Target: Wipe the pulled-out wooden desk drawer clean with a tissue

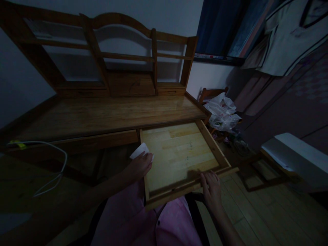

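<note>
A wooden drawer (176,157) is pulled out of the desk toward my lap, its pale bottom bare apart from a few small dark marks. My left hand (143,164) is closed on a white tissue (140,150) at the drawer's left side wall. Part of the tissue sticks out past my fingers, over the outside of that wall. At the drawer's front panel, my right hand (211,186) has its fingers curled over the top edge near the right end. The thumb and the underside of that grip are hidden.
The desk (123,111) carries a wooden shelf hutch (123,56). A white cable (63,160) hangs at its left end. Plastic bags (222,111) lie on a chair to the right. Farther right stands a white box-like object (297,153), and a white garment (289,41) hangs above.
</note>
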Available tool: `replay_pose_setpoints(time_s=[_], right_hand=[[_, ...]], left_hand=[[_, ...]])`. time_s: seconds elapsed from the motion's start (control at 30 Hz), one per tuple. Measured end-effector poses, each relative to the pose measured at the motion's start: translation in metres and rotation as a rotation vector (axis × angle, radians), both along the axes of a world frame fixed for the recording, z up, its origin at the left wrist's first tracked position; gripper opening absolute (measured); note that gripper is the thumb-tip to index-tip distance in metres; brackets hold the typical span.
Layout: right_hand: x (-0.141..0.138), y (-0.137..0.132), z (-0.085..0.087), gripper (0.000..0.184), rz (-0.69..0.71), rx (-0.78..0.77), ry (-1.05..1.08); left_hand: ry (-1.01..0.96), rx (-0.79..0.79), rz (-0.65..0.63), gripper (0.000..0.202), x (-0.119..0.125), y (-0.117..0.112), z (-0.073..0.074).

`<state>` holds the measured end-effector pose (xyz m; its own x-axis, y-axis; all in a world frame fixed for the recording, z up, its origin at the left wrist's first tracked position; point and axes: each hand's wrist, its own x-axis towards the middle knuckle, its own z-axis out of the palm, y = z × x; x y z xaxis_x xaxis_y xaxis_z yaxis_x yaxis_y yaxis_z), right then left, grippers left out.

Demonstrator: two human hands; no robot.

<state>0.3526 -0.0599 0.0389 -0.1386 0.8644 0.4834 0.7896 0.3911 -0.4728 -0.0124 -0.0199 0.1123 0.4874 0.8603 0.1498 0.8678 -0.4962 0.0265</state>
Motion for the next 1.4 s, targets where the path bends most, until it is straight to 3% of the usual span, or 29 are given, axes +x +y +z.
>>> replay_pose_setpoints(time_s=[0.4,0.63,0.87,1.07,1.23,1.4], right_hand=[[-0.001,-0.001,0.004,0.021,-0.001,-0.006,0.01],[-0.001,-0.001,0.002,0.022,-0.007,0.015,0.009],[-0.001,-0.001,0.003,0.022,0.012,-0.003,-0.007],[-0.001,0.0,0.002,0.021,0.001,-0.007,-0.002],[0.001,0.0,-0.001,0.021,0.0,-0.006,-0.015],[0.0,0.0,0.0,0.021,0.0,0.011,-0.019]], left_hand=[[-0.055,0.091,-0.085,0.017,-0.004,-0.002,-0.014],[-0.051,0.05,-0.101,0.022,-0.005,-0.003,-0.012],[-0.19,0.006,-0.092,0.036,-0.021,-0.01,-0.016],[-0.114,0.052,-0.211,0.049,-0.041,-0.009,-0.027],[-0.02,0.137,-0.171,0.061,-0.053,-0.001,-0.037],[0.03,0.213,-0.165,0.044,-0.061,0.007,-0.046]])
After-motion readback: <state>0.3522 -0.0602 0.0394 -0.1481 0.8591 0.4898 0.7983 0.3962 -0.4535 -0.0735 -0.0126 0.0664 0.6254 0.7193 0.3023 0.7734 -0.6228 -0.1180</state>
